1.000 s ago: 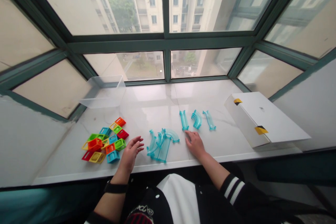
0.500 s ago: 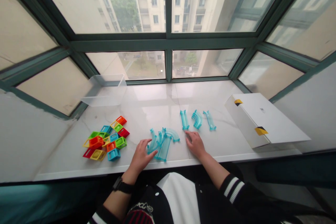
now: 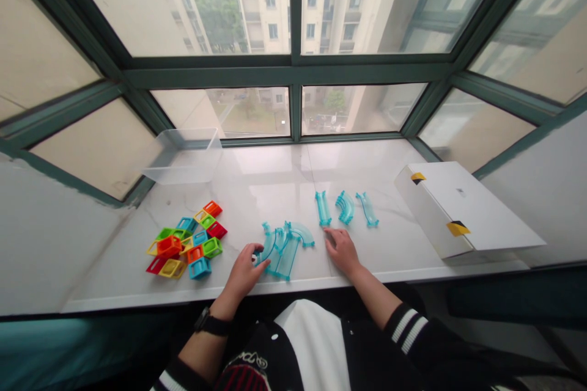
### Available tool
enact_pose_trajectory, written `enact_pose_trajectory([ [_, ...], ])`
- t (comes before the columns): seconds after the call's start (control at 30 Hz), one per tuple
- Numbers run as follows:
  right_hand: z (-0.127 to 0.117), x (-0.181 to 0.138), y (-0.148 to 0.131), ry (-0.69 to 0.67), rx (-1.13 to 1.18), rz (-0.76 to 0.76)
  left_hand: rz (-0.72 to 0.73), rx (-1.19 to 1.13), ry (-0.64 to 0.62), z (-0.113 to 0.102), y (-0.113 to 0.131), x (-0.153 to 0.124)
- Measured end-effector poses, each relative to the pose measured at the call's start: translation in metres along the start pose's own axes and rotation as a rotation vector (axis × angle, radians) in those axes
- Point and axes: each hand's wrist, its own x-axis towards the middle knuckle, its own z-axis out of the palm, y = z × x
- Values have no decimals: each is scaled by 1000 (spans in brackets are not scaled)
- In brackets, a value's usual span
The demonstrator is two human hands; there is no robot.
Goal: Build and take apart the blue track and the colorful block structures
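My left hand has its fingers curled on the left edge of a heap of clear blue curved track pieces on the white windowsill. My right hand rests palm down on the sill just right of that heap, fingers stretched toward three more blue track pieces laid side by side. A pile of several coloured square frame blocks lies to the left of my left hand.
A clear plastic tub stands at the back left by the window. A white cardboard box with yellow tape lies at the right. Green window frames close the back of the sill.
My left hand moved right from beside the coloured blocks to the blue track heap and curled its fingers on a piece. My right hand stayed put.
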Motion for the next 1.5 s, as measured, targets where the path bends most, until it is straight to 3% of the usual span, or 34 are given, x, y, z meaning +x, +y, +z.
enact_pose_trajectory([
  [0.17,1,0,2,12,18,-11,-18,6,-44,-6,0,-2],
  [0.6,-2,1,-1,25,16,-34,-32,-119,-6,-12,-2,-5],
  [0.9,1,0,2,44,31,-41,-51,-73,129,-21,13,-3],
  [1.1,-1,-1,1,78,89,-15,-81,-207,59,-9,24,3],
  [1.23,-18,2,-29,68,223,-42,-40,-255,16,9,34,10],
  [1.4,-41,3,-92,-140,389,-248,-18,-371,-137,44,49,14],
  [1.5,-43,1,-115,-207,403,-330,-17,-445,-202,63,58,13],
])
